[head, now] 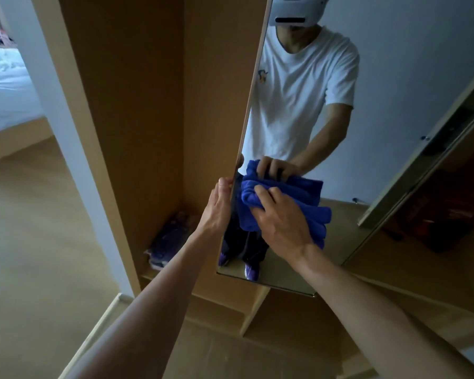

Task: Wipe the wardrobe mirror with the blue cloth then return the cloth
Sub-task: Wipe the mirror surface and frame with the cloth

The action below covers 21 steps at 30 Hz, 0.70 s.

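Mirror [298, 110] job mid-wipe: right hand [282, 222] grip bunched on blue cloth [282, 199] low on the glass, left hand [220, 206] fingers curled round its edge. I'd flatten the cloth, overlap strokes.

Wardrobe floor [173, 272] — crumpled purple garment [168, 243]

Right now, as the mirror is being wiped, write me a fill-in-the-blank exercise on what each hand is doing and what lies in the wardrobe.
1. The right hand presses a ____ cloth against the mirror.
2. The left hand holds the mirror's ____ edge.
3. On the wardrobe floor, left of the mirror, lies a bundle of ____ fabric.

Missing words: blue; left; purple
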### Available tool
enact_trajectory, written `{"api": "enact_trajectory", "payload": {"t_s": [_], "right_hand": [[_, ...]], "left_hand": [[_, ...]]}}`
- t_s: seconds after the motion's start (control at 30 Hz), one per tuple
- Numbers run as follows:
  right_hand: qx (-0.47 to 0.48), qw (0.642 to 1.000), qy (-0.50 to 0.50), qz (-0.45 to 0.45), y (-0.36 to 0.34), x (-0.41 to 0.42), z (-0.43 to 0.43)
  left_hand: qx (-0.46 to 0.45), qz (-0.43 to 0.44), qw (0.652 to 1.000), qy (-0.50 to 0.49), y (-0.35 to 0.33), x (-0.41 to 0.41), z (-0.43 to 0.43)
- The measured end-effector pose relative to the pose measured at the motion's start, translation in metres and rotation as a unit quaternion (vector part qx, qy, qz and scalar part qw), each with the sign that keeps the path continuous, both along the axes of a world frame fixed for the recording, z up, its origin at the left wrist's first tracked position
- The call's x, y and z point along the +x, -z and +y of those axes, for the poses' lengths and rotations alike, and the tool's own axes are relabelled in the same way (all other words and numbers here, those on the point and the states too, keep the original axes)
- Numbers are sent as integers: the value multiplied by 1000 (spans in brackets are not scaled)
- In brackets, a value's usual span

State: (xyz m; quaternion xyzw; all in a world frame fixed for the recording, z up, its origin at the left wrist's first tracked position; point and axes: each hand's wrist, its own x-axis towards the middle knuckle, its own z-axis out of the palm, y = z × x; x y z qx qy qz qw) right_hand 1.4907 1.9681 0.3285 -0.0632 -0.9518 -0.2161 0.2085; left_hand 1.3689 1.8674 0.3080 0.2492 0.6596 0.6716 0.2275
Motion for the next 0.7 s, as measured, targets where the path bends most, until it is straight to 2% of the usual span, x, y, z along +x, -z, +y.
{"api": "enact_trajectory", "payload": {"t_s": [0.27,0.37,0.5,0.6,0.7], "right_hand": [[-2,990,-5,141,-57,-16,1],[-3,993,-19,119,-27,-14,-7],[-28,1000,5,-1,23,-3,-20],[-62,997,18,31,16,-7,-22],[-52,994,16,95,-16,-11,-17]], "left_hand": [[-47,50,998,13,11,0,-7],[-34,24,999,23,16,-1,-9],[-13,-12,999,28,16,-3,-10],[-9,-15,999,36,14,-4,-13],[-26,10,999,44,16,-3,-15]]}}
